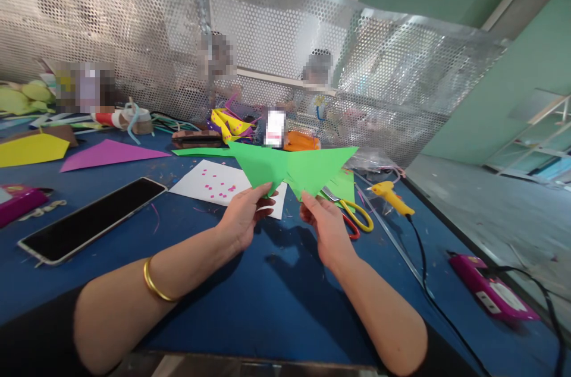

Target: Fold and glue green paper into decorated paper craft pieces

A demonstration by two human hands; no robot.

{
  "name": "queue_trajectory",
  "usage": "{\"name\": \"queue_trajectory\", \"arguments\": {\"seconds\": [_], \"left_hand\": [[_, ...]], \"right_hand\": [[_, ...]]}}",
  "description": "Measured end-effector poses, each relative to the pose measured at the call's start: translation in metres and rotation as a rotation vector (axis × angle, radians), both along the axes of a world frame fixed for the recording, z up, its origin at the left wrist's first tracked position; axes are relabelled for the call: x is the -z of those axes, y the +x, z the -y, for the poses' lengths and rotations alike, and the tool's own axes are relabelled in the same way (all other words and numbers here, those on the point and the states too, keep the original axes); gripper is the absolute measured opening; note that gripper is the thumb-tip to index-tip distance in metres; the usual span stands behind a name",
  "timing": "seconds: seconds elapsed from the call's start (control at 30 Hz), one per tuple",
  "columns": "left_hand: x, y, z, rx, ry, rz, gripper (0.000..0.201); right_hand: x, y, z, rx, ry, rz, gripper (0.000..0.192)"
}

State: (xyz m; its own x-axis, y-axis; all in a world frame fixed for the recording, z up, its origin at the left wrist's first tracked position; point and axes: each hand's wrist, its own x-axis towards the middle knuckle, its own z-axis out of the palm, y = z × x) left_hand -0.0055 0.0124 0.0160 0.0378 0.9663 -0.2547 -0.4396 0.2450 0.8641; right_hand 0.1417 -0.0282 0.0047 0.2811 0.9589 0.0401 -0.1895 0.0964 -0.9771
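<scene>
A bright green paper cutout [314,167], wide like a pair of wings and narrow at its middle, is held up above the table. My left hand [243,216] pinches its lower left edge between thumb and fingers. On the other side my right hand [325,219] grips the lower right edge the same way. Behind the cutout lies a white sheet [196,182] with small pink pieces on it. Scissors [364,216] with yellow and red handles rest just beyond my right hand, partly over more green paper [348,184].
A yellow glue gun [392,197] with a black cord and a magenta power strip [495,288] are at the right. To the left lie a dark-screened phone [93,219], purple paper [111,155] and yellow paper [33,150]. A perforated metal panel [276,26] stands behind the blue table [267,317].
</scene>
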Motion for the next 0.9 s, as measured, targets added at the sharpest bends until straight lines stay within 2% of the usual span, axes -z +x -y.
{"name": "queue_trajectory", "arguments": {"seconds": [0.2, 0.37, 0.53, 0.67, 0.77, 0.9], "left_hand": [[0.004, 0.007, 0.008, 0.084, 0.018, 0.034, 0.015], [0.007, 0.012, 0.022, 0.248, 0.092, 0.042, 0.022], [0.013, 0.012, 0.025, 0.312, 0.123, 0.012, 0.023], [0.010, 0.012, 0.026, 0.360, 0.132, -0.014, 0.018], [0.007, 0.011, 0.025, 0.332, 0.076, -0.032, 0.027], [0.004, 0.007, 0.014, 0.203, 0.015, -0.040, 0.028]], "right_hand": [[0.002, -0.009, 0.004, -0.133, -0.019, 0.023, 0.029], [0.004, -0.013, 0.002, -0.068, 0.009, -0.038, 0.027], [0.007, -0.014, 0.003, -0.019, 0.006, -0.078, 0.031], [0.008, -0.010, 0.001, -0.004, 0.009, -0.066, 0.030], [0.004, -0.003, 0.000, 0.018, 0.014, -0.041, 0.028], [-0.008, 0.010, -0.002, 0.068, 0.039, 0.028, 0.028]]}}
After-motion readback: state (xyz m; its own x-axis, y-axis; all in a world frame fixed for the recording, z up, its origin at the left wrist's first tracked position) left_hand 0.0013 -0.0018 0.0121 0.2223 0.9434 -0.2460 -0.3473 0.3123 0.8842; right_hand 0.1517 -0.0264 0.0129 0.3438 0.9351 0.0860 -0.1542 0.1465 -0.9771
